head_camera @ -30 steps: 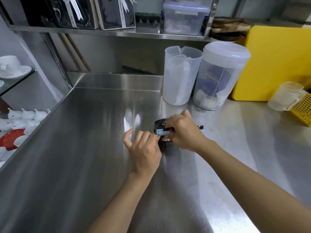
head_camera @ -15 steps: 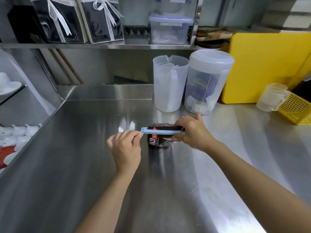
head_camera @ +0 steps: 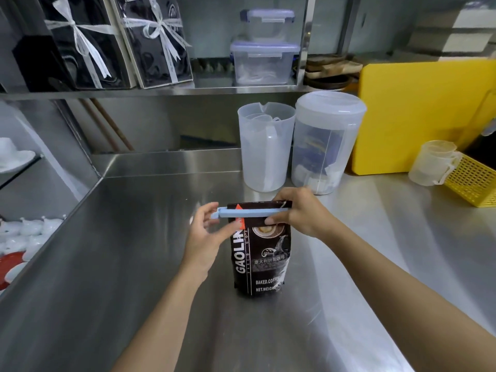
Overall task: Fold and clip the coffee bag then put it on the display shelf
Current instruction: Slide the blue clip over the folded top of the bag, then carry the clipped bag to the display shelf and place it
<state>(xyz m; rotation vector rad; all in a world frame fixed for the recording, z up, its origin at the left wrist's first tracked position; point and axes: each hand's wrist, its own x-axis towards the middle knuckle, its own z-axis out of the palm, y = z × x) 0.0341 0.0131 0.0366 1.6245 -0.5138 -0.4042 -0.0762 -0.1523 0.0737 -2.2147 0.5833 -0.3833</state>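
Far left: side shelf (head_camera: 18, 167) with a white cup and saucer (head_camera: 12, 154), white teapots (head_camera: 32, 226) and a red plate (head_camera: 10, 261) lower down. Upper shelf (head_camera: 161, 91) along the back wall: black gift boxes (head_camera: 118, 41) tied with white ribbon, then two stacked clear tubs (head_camera: 264, 44).

Counter (head_camera: 107, 264): steel, mostly bare on the left half.

Left hand (head_camera: 206, 237): loose, half-curled grip, fingertips at the protruding left end of the clip (head_camera: 252, 212). Can't tell if it actually pinches the clip or just touches it.

Bag (head_camera: 261, 253): black coffee bag, upright on the counter, centre frame, top folded over. Blue clip runs level across the folded top and sticks out past the bag's left edge.

Right hand (head_camera: 298, 213): grip clenched on the right end of the clip and the bag's top corner, thumb in front, fingers behind.

Behind the bag, near it but not touching: clear jug (head_camera: 264, 146) with smaller jugs nested inside, and just beside it a lidded clear canister (head_camera: 326, 140) with packets in it.

Right: yellow board (head_camera: 418, 116) leaning on the wall, small measuring cup (head_camera: 432, 162), yellow basket (head_camera: 475, 181) at the frame edge, touching the cup.
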